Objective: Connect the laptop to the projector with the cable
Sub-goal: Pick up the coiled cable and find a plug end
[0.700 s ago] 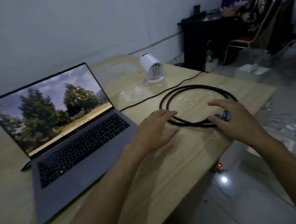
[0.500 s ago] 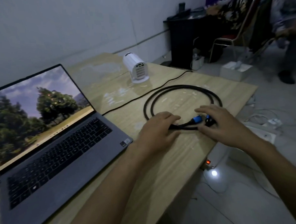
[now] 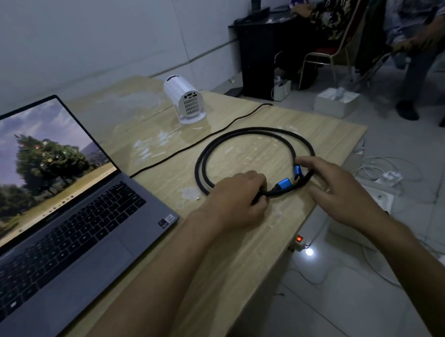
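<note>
A black cable [image 3: 250, 132] lies coiled on the wooden table [image 3: 246, 257], with two blue plugs [image 3: 284, 183] at the near side of the coil. My left hand [image 3: 240, 202] is closed around the cable just left of the plugs. My right hand [image 3: 338, 188] rests over the coil's right side, thumb and fingers pinching the cable beside the second blue plug [image 3: 297, 169]. The open grey laptop [image 3: 64, 228] stands at the left, screen lit. The small white projector [image 3: 185, 99] sits at the back, ports facing me.
A thin black power cord [image 3: 189, 147] runs from behind the laptop across the table and off its far edge. The table's right edge is close to my right hand. Below are a lit power strip [image 3: 299, 240] and white cables. A seated person [image 3: 415, 29] and chairs are at the far right.
The view shifted, so laptop and table slid left. My left hand closed on the cable. My right hand moved off the plugs, leaving both blue ends visible.
</note>
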